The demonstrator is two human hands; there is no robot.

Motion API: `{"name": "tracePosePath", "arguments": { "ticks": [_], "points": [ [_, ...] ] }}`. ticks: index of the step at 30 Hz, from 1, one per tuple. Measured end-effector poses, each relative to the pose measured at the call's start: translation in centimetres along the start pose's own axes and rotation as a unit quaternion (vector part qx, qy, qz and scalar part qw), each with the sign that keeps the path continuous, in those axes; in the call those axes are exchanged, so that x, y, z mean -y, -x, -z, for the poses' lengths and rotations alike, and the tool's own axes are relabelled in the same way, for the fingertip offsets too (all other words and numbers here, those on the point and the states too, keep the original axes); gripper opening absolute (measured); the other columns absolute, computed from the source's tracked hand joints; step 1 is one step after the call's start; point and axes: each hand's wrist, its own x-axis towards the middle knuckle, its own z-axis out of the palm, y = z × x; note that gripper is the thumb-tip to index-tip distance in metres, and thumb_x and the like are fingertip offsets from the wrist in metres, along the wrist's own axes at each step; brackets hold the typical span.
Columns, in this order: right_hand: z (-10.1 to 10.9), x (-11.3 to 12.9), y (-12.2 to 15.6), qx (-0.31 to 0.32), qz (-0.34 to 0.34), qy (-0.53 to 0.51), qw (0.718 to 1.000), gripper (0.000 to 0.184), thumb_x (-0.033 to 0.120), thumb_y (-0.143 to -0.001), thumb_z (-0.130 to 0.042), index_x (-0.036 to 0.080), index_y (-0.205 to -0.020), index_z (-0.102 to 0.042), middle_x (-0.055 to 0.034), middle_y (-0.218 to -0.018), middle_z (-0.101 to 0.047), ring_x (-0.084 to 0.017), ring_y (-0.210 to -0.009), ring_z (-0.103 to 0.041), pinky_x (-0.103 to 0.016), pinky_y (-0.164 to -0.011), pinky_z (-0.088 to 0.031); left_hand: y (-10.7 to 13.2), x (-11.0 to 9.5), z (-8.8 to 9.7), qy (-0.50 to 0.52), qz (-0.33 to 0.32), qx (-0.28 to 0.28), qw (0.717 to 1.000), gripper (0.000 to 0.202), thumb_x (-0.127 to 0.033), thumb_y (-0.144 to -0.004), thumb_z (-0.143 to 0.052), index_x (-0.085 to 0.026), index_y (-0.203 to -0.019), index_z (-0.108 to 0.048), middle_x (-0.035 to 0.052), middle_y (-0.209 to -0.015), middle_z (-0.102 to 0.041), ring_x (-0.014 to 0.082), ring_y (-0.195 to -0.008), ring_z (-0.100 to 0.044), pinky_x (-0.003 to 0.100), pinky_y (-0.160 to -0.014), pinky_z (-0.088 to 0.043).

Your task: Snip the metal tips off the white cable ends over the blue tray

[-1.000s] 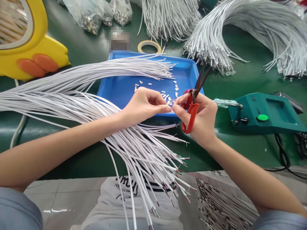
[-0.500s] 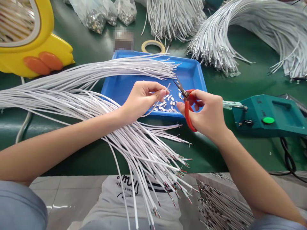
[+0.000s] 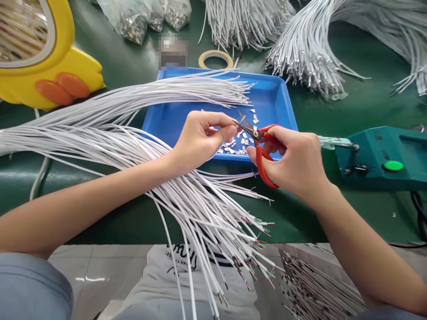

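Observation:
Over the blue tray (image 3: 292,120), my left hand (image 3: 208,135) pinches the end of a white cable, whose tip (image 3: 242,119) pokes out past the fingers. My right hand (image 3: 293,158) grips red-handled scissors (image 3: 263,164) with the blades parted around that tip. Small white scraps (image 3: 245,141) lie scattered in the tray below. A bundle of white cables (image 3: 187,95) reaches across the tray's far side. Beneath my left forearm, another bundle of white cables (image 3: 207,213) fans toward the table's front edge, with red, green and dark wire ends showing.
A roll of yellow tape (image 3: 216,53) lies behind the tray, near bags of small metal parts (image 3: 133,26). More cable bundles (image 3: 307,62) sit at the back right. A teal machine (image 3: 373,155) with a green button stands right; a yellow duck-shaped object (image 3: 73,66) stands left.
The scissors have moved left to the cable tip, their blades now on either side of it. My left hand keeps its pinch. The whole view has shifted slightly.

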Motion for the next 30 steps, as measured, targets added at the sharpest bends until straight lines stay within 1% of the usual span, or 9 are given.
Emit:
{"name": "tracePosePath", "arguments": {
  "ticks": [6,11,15,18,22,25,27,30],
  "points": [
    [-0.21,-0.03,-0.02,-0.002,0.015,-0.01,1.0,0.018,0.035,-0.071,-0.063,0.018,-0.079,-0.062,-0.0011,-0.063,-0.059,-0.013,-0.053,-0.048,-0.028,-0.055,-0.035,0.09,0.08,-0.04,-0.021,-0.018,0.01,1.0,0.012,-0.007,-0.076,-0.06,-0.011,-0.074,-0.072,0.0003,-0.062,-0.06,0.0053,-0.057,-0.049,0.017,-0.049,-0.042],
    [-0.35,0.06,0.15,0.002,0.01,-0.029,1.0,0.018,0.036,-0.071,-0.064,0.02,-0.075,-0.059,-0.0008,-0.061,-0.056,-0.013,-0.053,-0.046,-0.03,-0.055,-0.034,0.18,-0.2,-0.08,-0.033,-0.002,0.03,0.999,0.012,-0.008,-0.076,-0.061,-0.012,-0.076,-0.072,0.0014,-0.068,-0.064,0.0067,-0.061,-0.052,0.018,-0.054,-0.047],
    [-0.41,0.15,0.22,0.013,0.001,-0.046,0.999,0.019,0.037,-0.068,-0.068,0.022,-0.074,-0.058,-0.0008,-0.061,-0.056,-0.014,-0.053,-0.046,-0.031,-0.055,-0.034,0.25,-0.33,-0.05,-0.039,0.007,0.035,0.999,0.011,-0.009,-0.076,-0.061,-0.012,-0.077,-0.072,0.0022,-0.07,-0.066,0.0073,-0.062,-0.053,0.02,-0.056,-0.049],
    [-0.35,0.11,0.16,0.015,0.008,-0.049,0.999,0.018,0.035,-0.07,-0.065,0.021,-0.072,-0.055,-0.0001,-0.06,-0.055,-0.013,-0.051,-0.043,-0.03,-0.054,-0.033,0.27,-0.23,-0.02,-0.036,0.0,0.038,0.999,0.011,-0.01,-0.076,-0.061,-0.012,-0.076,-0.072,0.0027,-0.073,-0.067,0.0072,-0.063,-0.054,0.02,-0.056,-0.049],
    [-0.05,0.04,0.02,0.017,0.018,-0.029,0.999,0.019,0.035,-0.071,-0.063,0.02,-0.071,-0.051,0.0003,-0.06,-0.053,-0.012,-0.051,-0.041,-0.029,-0.054,-0.031,0.32,-0.19,-0.06,-0.048,0.0,0.042,0.998,0.011,-0.011,-0.077,-0.061,-0.012,-0.078,-0.072,0.0024,-0.07,-0.066,0.0078,-0.063,-0.053,0.021,-0.057,-0.049],
    [0.16,0.07,-0.03,0.045,0.016,-0.024,0.999,0.02,0.035,-0.072,-0.062,0.021,-0.068,-0.049,0.0015,-0.056,-0.048,-0.011,-0.049,-0.037,-0.029,-0.053,-0.028,0.38,-0.28,-0.16,-0.045,0.004,0.038,0.998,0.01,-0.012,-0.076,-0.062,-0.012,-0.076,-0.072,0.0023,-0.07,-0.065,0.0078,-0.062,-0.052,0.022,-0.057,-0.047],
    [0.21,0.18,-0.03,0.069,0.009,-0.028,0.997,0.024,0.036,-0.072,-0.062,0.021,-0.064,-0.045,0.0028,-0.052,-0.043,-0.011,-0.047,-0.032,-0.029,-0.051,-0.025,0.42,-0.4,-0.25,-0.046,0.005,0.035,0.998,0.008,-0.011,-0.075,-0.063,-0.011,-0.073,-0.071,0.0025,-0.069,-0.065,0.0077,-0.062,-0.051,0.022,-0.056,-0.045],
    [0.18,0.36,-0.06,0.084,-0.001,-0.045,0.995,0.03,0.037,-0.072,-0.064,0.022,-0.06,-0.042,0.0041,-0.05,-0.038,-0.01,-0.046,-0.028,-0.029,-0.051,-0.024,0.45,-0.62,-0.37,-0.049,0.008,0.036,0.998,0.008,-0.01,-0.074,-0.063,-0.011,-0.069,-0.069,0.0027,-0.068,-0.065,0.0078,-0.061,-0.05,0.022,-0.055,-0.043]
  ]
}}
